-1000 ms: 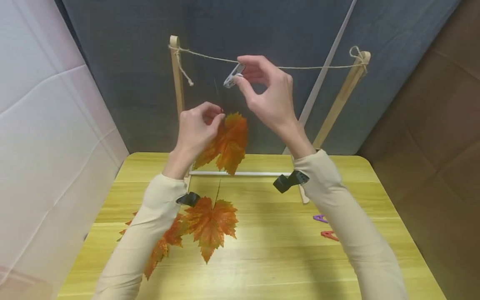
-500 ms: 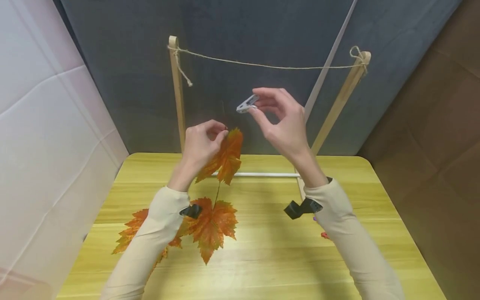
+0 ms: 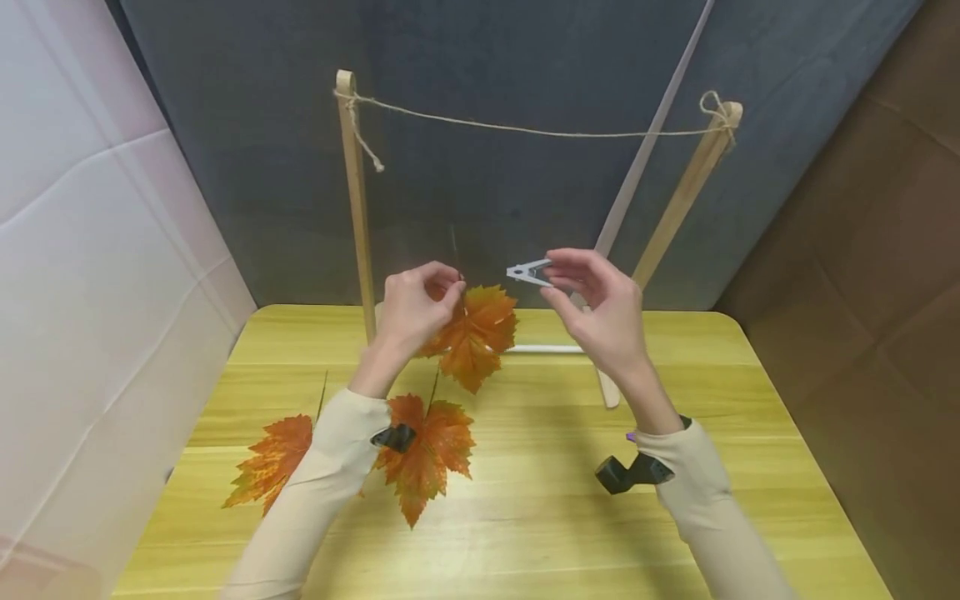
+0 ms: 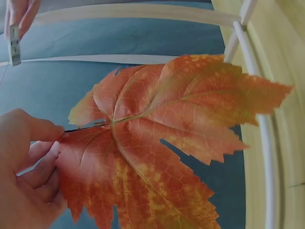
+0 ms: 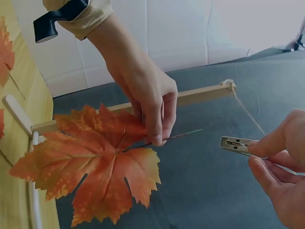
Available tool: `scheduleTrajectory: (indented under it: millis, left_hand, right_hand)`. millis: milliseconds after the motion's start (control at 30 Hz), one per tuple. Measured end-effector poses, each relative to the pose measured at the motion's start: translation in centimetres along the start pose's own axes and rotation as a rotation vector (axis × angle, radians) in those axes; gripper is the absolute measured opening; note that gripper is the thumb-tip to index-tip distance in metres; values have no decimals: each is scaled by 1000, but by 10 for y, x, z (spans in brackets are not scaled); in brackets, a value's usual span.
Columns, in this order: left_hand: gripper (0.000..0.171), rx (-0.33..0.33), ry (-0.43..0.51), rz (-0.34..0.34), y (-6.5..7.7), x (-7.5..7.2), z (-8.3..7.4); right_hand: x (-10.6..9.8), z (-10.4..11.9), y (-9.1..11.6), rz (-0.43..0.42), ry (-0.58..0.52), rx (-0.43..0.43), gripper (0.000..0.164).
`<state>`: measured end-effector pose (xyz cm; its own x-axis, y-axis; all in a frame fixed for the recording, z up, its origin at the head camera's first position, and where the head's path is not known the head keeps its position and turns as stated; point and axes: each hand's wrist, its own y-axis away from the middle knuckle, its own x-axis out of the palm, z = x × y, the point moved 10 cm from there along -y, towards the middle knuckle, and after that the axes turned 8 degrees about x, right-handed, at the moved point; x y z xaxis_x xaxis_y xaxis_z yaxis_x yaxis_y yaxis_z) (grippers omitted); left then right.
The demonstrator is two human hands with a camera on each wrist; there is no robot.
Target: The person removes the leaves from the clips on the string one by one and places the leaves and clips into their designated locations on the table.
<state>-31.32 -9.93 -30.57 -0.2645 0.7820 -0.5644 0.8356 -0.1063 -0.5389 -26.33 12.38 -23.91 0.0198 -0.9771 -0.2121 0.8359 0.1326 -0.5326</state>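
Observation:
My left hand (image 3: 420, 308) pinches an orange maple leaf (image 3: 480, 333) by its thin dark stem, and the blade hangs below the fingertips. In the right wrist view the stem (image 5: 183, 135) sticks out past those fingers. To the right, my right hand (image 3: 603, 312) pinches a grey-white clothespin (image 3: 528, 272) by its handle ends. The clothespin's tip points left at the leaf stem, a short gap apart from it. Above both hands a twine line (image 3: 517, 129) runs between two wooden posts, touching neither the leaf nor the clothespin.
On the wooden table (image 3: 525, 517) lie other maple leaves, one in the middle (image 3: 423, 454) and another leaf (image 3: 273, 462) at left, partly under my left sleeve. A purple clothespin (image 3: 631, 437) shows beside my right wrist. The left post (image 3: 356, 200) and right post (image 3: 682, 196) flank the hands.
Both hands have come down from near the twine, the right one farther and also to the right. The held leaf has dropped with the left hand, and the clothespin has turned to point left.

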Motion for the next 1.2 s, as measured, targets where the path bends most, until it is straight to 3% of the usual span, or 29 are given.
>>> scheduleTrajectory:
  millis: [567, 767, 933, 1200]
  left_hand:
    - [10, -77, 56, 47, 16, 46, 10]
    - [10, -118, 79, 123, 21, 72, 16]
    - [9, -132, 106, 147, 25, 91, 19]
    - [8, -170, 161, 214, 36, 127, 24]
  right_hand:
    - [-44, -46, 52, -113, -20, 178, 39]
    - [-57, -57, 69, -139, -38, 225, 39]
    - [-66, -68, 84, -162, -73, 269, 40]
    - [-80, -95, 114, -187, -108, 404, 40]
